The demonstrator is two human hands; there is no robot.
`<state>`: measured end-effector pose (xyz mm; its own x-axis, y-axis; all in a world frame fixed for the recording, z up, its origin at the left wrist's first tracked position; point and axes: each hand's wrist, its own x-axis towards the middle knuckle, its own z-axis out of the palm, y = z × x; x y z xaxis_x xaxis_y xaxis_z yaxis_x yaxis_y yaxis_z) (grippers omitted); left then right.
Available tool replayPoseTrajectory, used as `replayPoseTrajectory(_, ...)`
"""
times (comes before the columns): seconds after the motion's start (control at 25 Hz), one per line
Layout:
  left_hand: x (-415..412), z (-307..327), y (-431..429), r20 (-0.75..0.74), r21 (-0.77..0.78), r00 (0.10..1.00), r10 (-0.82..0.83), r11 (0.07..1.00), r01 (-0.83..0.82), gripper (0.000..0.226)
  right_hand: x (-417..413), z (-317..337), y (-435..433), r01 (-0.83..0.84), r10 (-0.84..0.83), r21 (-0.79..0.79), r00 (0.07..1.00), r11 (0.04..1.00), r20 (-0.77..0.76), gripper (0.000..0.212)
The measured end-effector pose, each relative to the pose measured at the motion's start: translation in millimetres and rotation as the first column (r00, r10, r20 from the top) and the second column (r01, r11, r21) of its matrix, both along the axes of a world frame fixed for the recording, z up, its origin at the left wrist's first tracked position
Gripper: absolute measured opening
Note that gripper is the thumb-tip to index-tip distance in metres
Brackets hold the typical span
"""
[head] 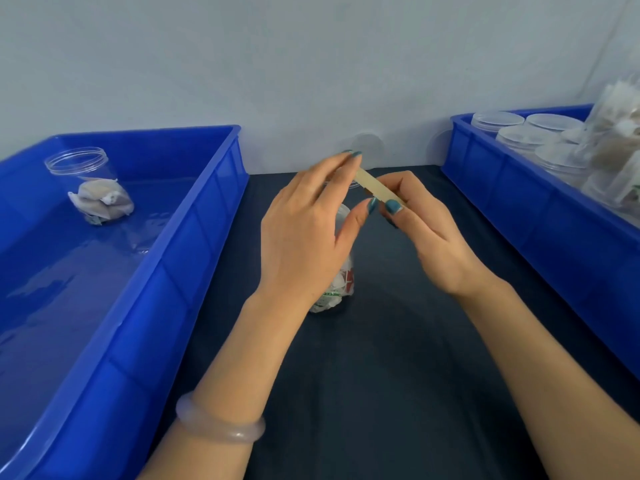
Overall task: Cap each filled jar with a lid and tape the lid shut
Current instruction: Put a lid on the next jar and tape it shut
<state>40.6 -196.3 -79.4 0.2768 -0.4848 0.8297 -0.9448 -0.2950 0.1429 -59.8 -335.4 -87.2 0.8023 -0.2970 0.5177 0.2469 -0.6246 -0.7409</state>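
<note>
Above the open mat (381,375), left hand (304,230) and right hand (426,230) hold tape (377,187).

I see a pale strip of tape (377,187) stretched at mid-frame, slanting down to the right, above a clear jar (341,282) of white packets upright on the table (381,358). An uncapped jar (90,188) holding pale pouches stands at upper left; clear lids (550,123) sit stacked at upper right.
</note>
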Motion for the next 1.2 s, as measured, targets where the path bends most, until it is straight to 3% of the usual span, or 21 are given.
replayPoseTrajectory(0.16,-10,-2,-5,0.065,-0.102,0.998,0.023,0.995,-0.016,0.035,2,0,9,0.022,-0.02,-0.032,0.998,0.999,0.062,0.025)
replayPoseTrajectory(0.32,-9,4,-1,-0.15,-0.412,0.977,-0.149,0.908,0.075,0.018,2,2,14,0.043,-0.029,-0.141,0.994,0.989,0.103,0.025)
replayPoseTrajectory(0.48,-10,12,1,-0.455,-0.591,0.806,-0.379,0.806,0.045,0.008,2,3,19,0.069,-0.032,-0.221,0.986,0.973,0.166,0.025)
replayPoseTrajectory(0.68,-8,12,1,-0.533,-0.468,0.796,-0.288,0.883,0.006,0.009,4,-1,18,0.162,-0.104,-0.343,0.978,0.926,0.181,0.022)
replayPoseTrajectory(0.84,-17,10,-1,-0.432,-0.334,0.87,-0.237,0.938,0.09,0.007,2,1,8,0.283,-0.239,-0.303,0.955,0.91,0.175,0.025)
replayPoseTrajectory(0.92,-22,10,-4,-0.424,-0.341,0.873,-0.242,0.935,0.093,0.009,1,2,3,0.308,-0.276,-0.269,0.949,0.913,0.15,0.029)
replayPoseTrajectory(1.04,-21,9,-3,-0.441,-0.403,0.868,-0.227,0.915,0.034,0.007,3,0,6,0.326,-0.284,-0.342,0.944,0.881,0.169,0.03)
replayPoseTrajectory(1.2,-17,14,2,-0.408,-0.409,0.895,-0.182,0.913,0.0,0.022,4,-3,6,0.404,-0.346,-0.427,0.915,0.809,0.21,0.033)
